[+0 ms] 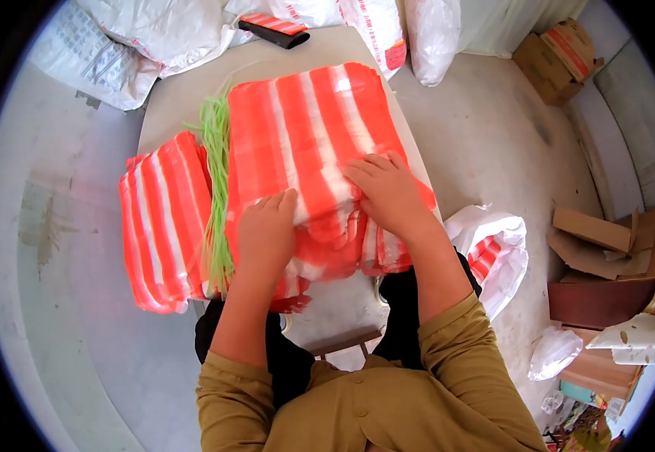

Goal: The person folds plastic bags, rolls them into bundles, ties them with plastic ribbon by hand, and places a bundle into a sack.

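A thick stack of red-and-white striped plastic bags lies on the table in front of me, its near edge crumpled and hanging over. My left hand rests on the near left part of the stack, palm down, fingers laid on the plastic. Farther right, my right hand lies across the top sheet with its fingers stretched leftward. Both thumbs are mostly hidden. A bundle of light green plastic strips runs along the stack's left side. Left of it sits a second, smaller pile of striped bags.
A black-and-striped roll lies at the far end of the pale table. White sacks stand behind it. An open white sack with striped bags inside is on the floor to the right. Cardboard boxes stand by the right wall.
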The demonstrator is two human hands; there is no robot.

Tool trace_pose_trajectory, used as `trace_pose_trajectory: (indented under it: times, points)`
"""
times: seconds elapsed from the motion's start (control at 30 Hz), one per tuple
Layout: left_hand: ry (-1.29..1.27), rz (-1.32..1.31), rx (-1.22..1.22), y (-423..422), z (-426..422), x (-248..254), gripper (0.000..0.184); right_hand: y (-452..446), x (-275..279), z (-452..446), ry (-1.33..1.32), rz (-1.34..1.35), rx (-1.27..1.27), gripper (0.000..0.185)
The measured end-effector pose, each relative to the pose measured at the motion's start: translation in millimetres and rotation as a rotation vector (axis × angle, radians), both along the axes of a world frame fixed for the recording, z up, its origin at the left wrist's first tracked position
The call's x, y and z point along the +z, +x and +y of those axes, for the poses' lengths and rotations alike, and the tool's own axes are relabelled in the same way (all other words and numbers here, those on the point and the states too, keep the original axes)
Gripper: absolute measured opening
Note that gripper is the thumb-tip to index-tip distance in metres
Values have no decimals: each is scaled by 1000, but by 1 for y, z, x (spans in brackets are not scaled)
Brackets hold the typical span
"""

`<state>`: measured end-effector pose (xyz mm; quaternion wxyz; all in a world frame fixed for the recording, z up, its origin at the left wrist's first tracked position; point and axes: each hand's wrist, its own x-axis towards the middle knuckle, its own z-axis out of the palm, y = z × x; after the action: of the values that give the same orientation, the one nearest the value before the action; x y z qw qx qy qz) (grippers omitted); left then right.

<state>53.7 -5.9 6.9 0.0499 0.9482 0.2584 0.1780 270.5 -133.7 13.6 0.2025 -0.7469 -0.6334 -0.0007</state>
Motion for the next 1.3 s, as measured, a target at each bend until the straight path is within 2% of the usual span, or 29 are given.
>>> trace_pose_trajectory:
  times: [0.07,0.17,0.27,0.33,0.37,0.4,0.5,0.57,0.7,0.77,0.83,0.9,0.97,1.07,1.1,1.13,1.2,1.3]
  points:
    - [-136,45,45,-4,-7,22,37,14,-13,-5,-19,-5,-108,55]
    - [-302,25,106,-13,-12,42,39,20,7,-12,245,-79,-168,62]
    - [-755,-109,111,-26,-8,59,39,5,20,-5,661,389,-369,64]
    - [-1191,-273,84,-31,-6,62,39,-2,14,3,739,1195,-106,74]
    - [-1410,-357,67,-33,-5,63,40,-4,8,6,741,1595,49,80]
    - [-1506,-419,46,-34,-5,58,40,-9,2,4,520,1853,40,91]
    - [-1723,-545,-13,-31,-4,29,46,-46,21,16,427,2136,234,86]
    - [-1769,-555,-29,-27,-9,19,54,-59,18,16,406,2032,100,82]
    - [-1672,-581,19,-17,-21,23,69,-64,11,22,348,1912,-55,76]
    - [-1547,-584,9,-15,-19,15,75,-70,13,25,374,1913,-95,82]
    - [-1463,-644,77,-10,-19,16,72,-75,14,30,376,1856,-108,88]
    - [-1334,-664,97,-6,-22,15,71,-81,10,33,356,1742,-102,93]
    - [-1161,-646,82,-3,-24,8,70,-87,-7,36,374,1465,-60,98]
    - [-1262,-474,137,-2,-30,19,72,-87,-25,40,332,1183,-67,102]
    - [-1154,-383,104,-5,-29,20,72,-86,-28,41,307,1117,-75,103]
    - [-1046,-288,73,-8,-28,21,72,-86,-7,36,268,1203,-89,100]
    - [-835,-96,1,-15,-25,22,73,-83,-12,39,299,1269,-101,98]
    - [-993,-351,-42,-24,-20,23,67,-82,0,35,345,1347,-127,96]
